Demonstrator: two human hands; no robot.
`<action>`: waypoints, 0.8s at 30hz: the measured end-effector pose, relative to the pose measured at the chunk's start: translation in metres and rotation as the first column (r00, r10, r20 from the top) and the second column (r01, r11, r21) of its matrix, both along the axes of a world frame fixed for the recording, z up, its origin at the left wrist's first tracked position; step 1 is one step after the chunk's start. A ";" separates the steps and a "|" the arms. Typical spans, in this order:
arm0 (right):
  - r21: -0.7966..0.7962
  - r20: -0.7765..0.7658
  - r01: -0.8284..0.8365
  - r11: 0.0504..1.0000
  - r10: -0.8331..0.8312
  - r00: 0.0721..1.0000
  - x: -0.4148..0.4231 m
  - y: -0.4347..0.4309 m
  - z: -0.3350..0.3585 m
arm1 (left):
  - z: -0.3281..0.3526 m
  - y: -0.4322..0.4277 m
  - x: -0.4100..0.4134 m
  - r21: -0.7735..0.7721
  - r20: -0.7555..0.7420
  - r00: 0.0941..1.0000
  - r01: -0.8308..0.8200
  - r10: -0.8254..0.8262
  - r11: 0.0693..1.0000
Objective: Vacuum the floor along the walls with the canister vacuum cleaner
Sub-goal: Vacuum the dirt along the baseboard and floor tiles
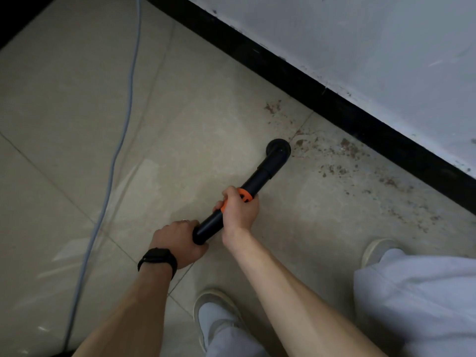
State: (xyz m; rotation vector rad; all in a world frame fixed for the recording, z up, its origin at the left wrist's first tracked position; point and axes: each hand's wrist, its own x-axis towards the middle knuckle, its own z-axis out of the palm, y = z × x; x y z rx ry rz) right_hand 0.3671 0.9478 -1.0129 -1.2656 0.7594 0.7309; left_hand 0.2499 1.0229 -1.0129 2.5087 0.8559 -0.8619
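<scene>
- Leftmost, a grey cable [121, 140] ran across the tiled floor [64, 112].
- The left hand [177, 242], a black band [157, 261] at its wrist, gripped the rear end of the black vacuum wand [257, 180], fingers curled round it.
- The right hand [240, 211] gripped the vacuum wand at its orange collar [244, 195].
- Its nozzle [279, 149] rested on the floor, just beside brown debris [347, 149] scattered along the black skirting [334, 104].

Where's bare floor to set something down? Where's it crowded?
Bare: tiles between the grey cable and the vacuum wand, and left of the cable. Crowded: brown debris along the black baseboard; left hand and right hand grip the wand, shoes below.
</scene>
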 end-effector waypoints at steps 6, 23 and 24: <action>-0.008 0.034 -0.010 1.000 0.011 0.999 0.006 0.005 0.000 | 0.000 0.003 0.006 -0.005 0.019 0.999 -0.029 0.029 1.000; 0.160 0.041 -0.072 0.984 0.067 0.997 0.058 0.025 -0.001 | -0.007 0.007 0.044 0.051 0.134 0.986 -0.110 0.102 0.993; 0.168 0.045 -0.080 0.982 0.074 0.996 0.063 0.024 -0.001 | -0.008 0.006 0.047 0.046 0.147 0.983 -0.118 0.110 0.992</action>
